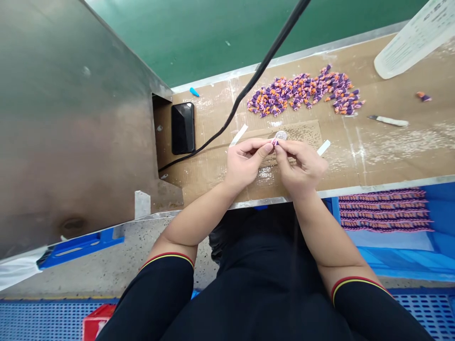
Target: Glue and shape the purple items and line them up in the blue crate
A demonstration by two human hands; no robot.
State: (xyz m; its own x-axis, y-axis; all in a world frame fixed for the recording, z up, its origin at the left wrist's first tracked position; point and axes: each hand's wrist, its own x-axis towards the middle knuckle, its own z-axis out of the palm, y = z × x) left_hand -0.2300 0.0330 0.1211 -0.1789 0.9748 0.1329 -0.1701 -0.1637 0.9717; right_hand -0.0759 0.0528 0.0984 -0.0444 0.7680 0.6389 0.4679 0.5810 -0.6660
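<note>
My left hand [246,160] and my right hand [299,165] meet over the cardboard-covered bench. Between their fingertips they pinch one small purple-and-pink figurine [276,142], mostly hidden by the fingers. Just beyond the fingertips lies a small round clear dish [281,135]. Farther back, a loose pile of small purple, orange and pink figurines [305,90] spreads over the cardboard. Under the hands is a flat cardboard piece [309,133] with white tape strips [239,135] near its ends.
A black phone [183,128] lies at left beside a metal cabinet [81,118]. A black cable [245,92] crosses the bench. To the right are a craft knife [389,121], a lone figurine [423,96] and a translucent container [412,47]. A blue bin [398,260] with rows of figurines sits below.
</note>
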